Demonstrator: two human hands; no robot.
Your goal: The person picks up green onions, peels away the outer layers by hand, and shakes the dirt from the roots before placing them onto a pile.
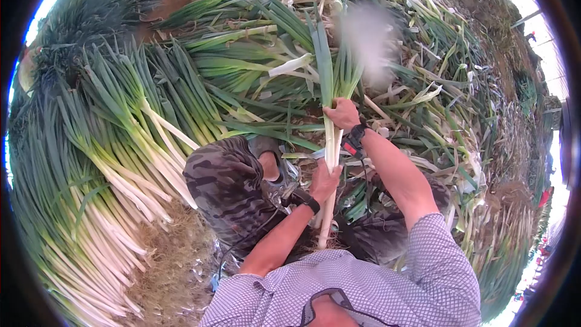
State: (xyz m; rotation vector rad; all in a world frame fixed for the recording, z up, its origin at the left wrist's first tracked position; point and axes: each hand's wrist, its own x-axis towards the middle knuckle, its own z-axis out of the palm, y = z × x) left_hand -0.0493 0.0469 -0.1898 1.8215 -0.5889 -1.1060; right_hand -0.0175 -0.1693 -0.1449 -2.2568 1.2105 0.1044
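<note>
The bunch of leeks (331,145) is standing almost upright in front of the person. Its long white shanks are pointing down toward the person's body, and its flat green leaves are fanning out at the top. The stalks are lying tight against one another, and the root ends are sitting low, near the checked shirt.

The right hand (342,114) is gripping the bunch where white is giving way to green, with the fingers curled fully around the stalks. A dark wristwatch (357,133) is sitting on the wrist just below that grip. The left hand (325,183) is clasping the white shanks lower down, also wrapped closed around them. It is wearing a black band (311,204) at the wrist.

Just left of the bunch, a knee in camouflage trousers (227,181) is bending up. Further left of the bunch, a stack of leeks (121,163) is lying in rows with the white ends together. Behind the bunch, a heap of loose green leaves (266,42) is spreading across the ground.
</note>
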